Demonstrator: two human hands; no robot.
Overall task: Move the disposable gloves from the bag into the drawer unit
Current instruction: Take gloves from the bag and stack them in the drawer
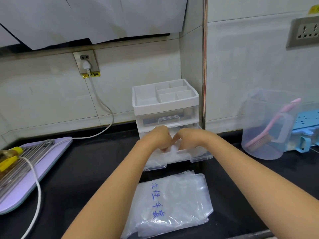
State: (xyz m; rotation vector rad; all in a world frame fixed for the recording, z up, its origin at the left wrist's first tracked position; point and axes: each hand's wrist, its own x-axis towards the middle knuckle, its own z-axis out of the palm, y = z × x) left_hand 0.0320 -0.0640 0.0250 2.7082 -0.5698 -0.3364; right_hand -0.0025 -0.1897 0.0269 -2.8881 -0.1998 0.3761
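Left hand (159,138) and right hand (188,138) fingers grip gloves (174,149) in the drawer (201,158).

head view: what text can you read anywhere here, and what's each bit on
"次性手套": blue handwriting on the plastic bag; whatever comes before it near the bag's edge is unclear.
"心触电": yellow warning label under the wall socket; the white cord covers its first character.
Yellow sticker at top right: too blurred to read.
Yellow label on the bottle at the left edge: unreadable.
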